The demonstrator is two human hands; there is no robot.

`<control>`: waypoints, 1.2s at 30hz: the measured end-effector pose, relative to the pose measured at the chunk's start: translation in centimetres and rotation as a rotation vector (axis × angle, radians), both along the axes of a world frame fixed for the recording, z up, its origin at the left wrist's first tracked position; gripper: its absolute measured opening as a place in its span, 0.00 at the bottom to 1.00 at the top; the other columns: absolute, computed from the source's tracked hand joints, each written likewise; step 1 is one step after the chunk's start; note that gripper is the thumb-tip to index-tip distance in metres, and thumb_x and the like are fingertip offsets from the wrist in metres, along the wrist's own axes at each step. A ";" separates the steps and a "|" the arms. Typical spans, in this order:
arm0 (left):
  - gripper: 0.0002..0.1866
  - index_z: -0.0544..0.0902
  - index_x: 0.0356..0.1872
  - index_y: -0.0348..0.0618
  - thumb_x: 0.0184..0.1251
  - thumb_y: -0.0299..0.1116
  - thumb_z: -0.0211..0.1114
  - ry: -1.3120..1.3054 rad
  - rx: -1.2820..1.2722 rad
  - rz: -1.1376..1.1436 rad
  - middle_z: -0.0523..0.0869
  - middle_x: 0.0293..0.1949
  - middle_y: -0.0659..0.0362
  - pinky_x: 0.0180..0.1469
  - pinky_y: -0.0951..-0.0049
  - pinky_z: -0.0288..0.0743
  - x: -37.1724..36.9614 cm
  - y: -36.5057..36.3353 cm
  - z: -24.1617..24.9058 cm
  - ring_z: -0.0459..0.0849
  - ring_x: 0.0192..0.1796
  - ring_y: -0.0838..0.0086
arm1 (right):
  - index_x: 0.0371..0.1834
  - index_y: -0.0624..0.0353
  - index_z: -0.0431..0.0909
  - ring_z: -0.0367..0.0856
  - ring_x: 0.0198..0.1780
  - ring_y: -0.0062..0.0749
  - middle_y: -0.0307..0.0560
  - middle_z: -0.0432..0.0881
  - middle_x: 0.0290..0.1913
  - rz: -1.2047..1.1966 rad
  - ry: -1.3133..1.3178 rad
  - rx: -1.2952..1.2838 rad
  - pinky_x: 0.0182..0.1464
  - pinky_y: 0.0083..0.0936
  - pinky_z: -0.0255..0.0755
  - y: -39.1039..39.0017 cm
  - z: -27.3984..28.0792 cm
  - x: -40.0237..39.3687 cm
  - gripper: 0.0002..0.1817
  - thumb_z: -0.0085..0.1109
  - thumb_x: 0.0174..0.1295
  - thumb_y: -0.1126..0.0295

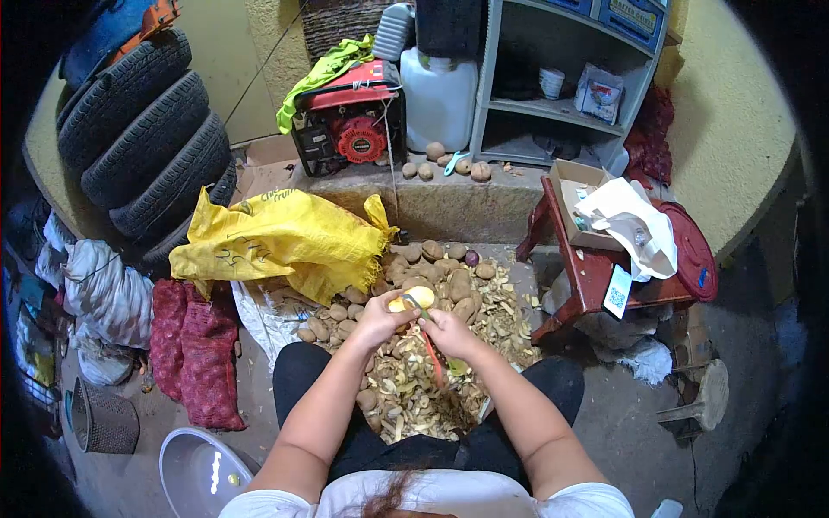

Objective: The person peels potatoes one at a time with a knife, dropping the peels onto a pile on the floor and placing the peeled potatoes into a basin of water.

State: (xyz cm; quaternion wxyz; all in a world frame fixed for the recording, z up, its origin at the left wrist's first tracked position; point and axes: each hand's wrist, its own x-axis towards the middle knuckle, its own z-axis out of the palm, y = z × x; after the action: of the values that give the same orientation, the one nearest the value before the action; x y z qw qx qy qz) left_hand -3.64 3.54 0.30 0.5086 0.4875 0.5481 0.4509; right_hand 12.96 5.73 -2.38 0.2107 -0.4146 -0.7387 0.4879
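Note:
My left hand [378,320] is closed around a peeled, pale yellow potato [420,297] in front of my knees. Close beside it, my right hand [451,333] grips a peeler [411,303], whose narrow blade lies across the potato; my fingers hide most of its handle. A red strip [433,354] dangles below the right hand. Under both hands spreads a heap of potato peelings [423,393]. Beyond the hands lies a pile of unpeeled potatoes [458,285], with a purple onion [471,257] at its far edge.
A yellow sack [276,237] lies left of the potatoes, near red mesh bags [207,358]. A grey basin [186,462] with a small pale piece inside stands at lower left. At right is a red stool [587,285] bearing a cardboard box [570,207]. A concrete ledge [458,216] runs behind.

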 end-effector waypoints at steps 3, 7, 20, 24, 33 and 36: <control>0.22 0.74 0.45 0.32 0.48 0.28 0.67 -0.095 -0.110 -0.084 0.80 0.33 0.60 0.32 0.84 0.70 0.0 -0.2 0.8 0.76 0.31 0.83 | 0.39 0.64 0.72 0.73 0.31 0.28 0.49 0.77 0.29 0.031 0.089 -0.011 0.38 0.26 0.67 0.5 -0.5 0.4 0.13 0.47 0.61 0.65; 0.21 0.73 0.45 0.34 0.48 0.27 0.67 -0.160 -0.057 -0.079 0.79 0.33 0.62 0.29 0.84 0.70 -0.1 0.6 -0.9 0.75 0.31 0.82 | 0.30 0.61 0.72 0.76 0.25 0.46 0.54 0.76 0.22 -0.072 -0.291 0.417 0.30 0.37 0.69 -0.5 1.1 0.0 0.11 0.48 0.58 0.63; 0.28 0.66 0.53 0.40 0.45 0.17 0.58 -0.496 -0.308 -0.166 0.75 0.34 0.60 0.29 0.78 0.76 -0.8 0.3 0.1 0.77 0.32 0.77 | 0.22 0.58 0.69 0.75 0.22 0.41 0.47 0.74 0.19 -0.089 -0.228 0.884 0.25 0.35 0.68 -1.8 1.7 0.2 0.07 0.54 0.49 0.67; 0.28 0.66 0.53 0.40 0.45 0.17 0.58 -0.475 -0.296 -0.143 0.75 0.35 0.60 0.30 0.77 0.77 -0.7 0.4 -0.4 0.77 0.33 0.77 | 0.21 0.57 0.66 0.74 0.22 0.41 0.47 0.74 0.19 -0.107 -0.266 0.945 0.24 0.34 0.68 -1.6 0.7 0.0 0.08 0.55 0.48 0.68; 0.30 0.65 0.55 0.40 0.45 0.19 0.56 -0.507 -0.323 -0.091 0.75 0.42 0.58 0.35 0.73 0.78 -0.7 0.1 0.0 0.78 0.38 0.73 | 0.22 0.58 0.67 0.75 0.22 0.40 0.47 0.74 0.19 -0.148 -0.214 0.929 0.24 0.33 0.68 -1.8 0.7 -0.3 0.07 0.52 0.49 0.69; 0.29 0.65 0.55 0.40 0.46 0.18 0.56 -0.506 -0.341 -0.080 0.75 0.42 0.57 0.36 0.71 0.78 -0.6 0.1 0.1 0.78 0.38 0.71 | 0.22 0.58 0.67 0.75 0.23 0.42 0.47 0.75 0.20 -0.145 -0.249 0.883 0.25 0.34 0.68 -1.8 0.4 -0.3 0.07 0.53 0.50 0.68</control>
State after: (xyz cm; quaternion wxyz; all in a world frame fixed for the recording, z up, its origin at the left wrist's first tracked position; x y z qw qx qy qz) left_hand -4.28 3.66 0.42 0.7209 0.2886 0.4520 0.4391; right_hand 12.63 3.93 -1.94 0.3104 -0.3910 -0.8646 0.0572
